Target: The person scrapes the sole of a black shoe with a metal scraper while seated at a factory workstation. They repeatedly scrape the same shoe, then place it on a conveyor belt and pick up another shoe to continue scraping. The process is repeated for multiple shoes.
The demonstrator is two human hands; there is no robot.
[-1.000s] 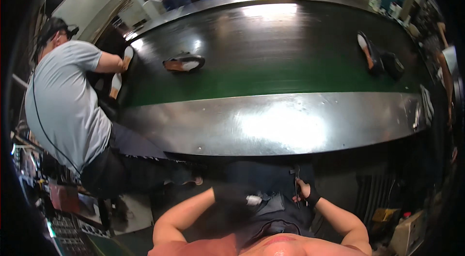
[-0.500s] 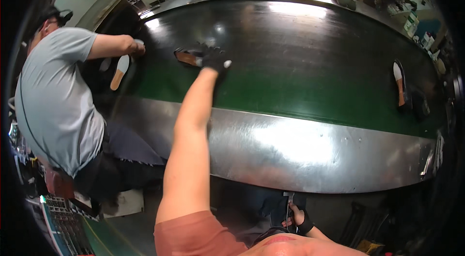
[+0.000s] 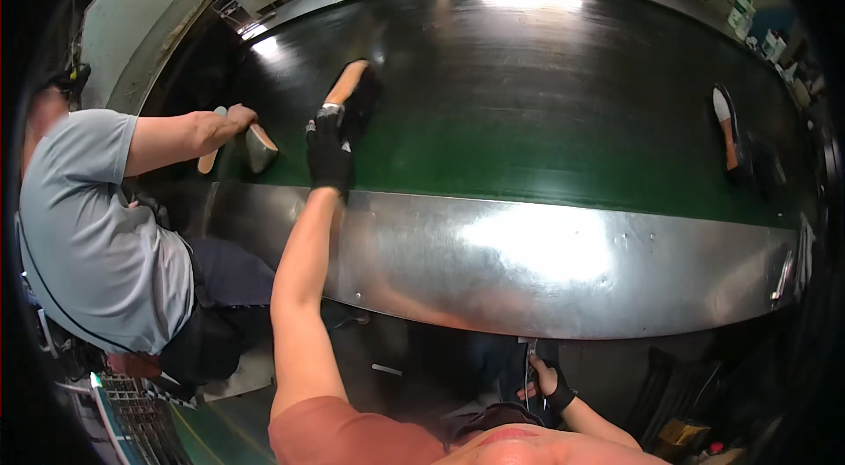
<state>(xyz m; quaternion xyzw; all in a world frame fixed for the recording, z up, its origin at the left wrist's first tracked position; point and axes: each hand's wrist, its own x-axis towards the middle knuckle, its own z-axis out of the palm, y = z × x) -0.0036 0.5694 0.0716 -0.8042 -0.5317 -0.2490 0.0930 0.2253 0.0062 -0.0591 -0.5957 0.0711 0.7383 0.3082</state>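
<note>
My left hand [image 3: 329, 153], in a black glove, reaches over the dark green belt and grips the near end of a dark shoe [image 3: 346, 87]. The shoe's tan insole faces up, and its far end points away and slightly right. Low in the picture, beside the metal edge, my right hand [image 3: 547, 380] wears a black glove with bare fingers. Those fingers are wrapped round a thin metal tool [image 3: 531, 361] whose kind I cannot make out.
At the left a person in a grey shirt [image 3: 114, 227] handles another shoe [image 3: 260, 148] beside a tan-soled piece [image 3: 207, 161]. A dark shoe with a white and tan insole [image 3: 724, 126] lies far right. A curved metal ledge [image 3: 422, 245] borders the belt [image 3: 528, 157].
My left hand has come nearer and left, and the shoe under it has turned to point away from me. The person at left has shifted left and handles a shoe. My right hand stays low.
</note>
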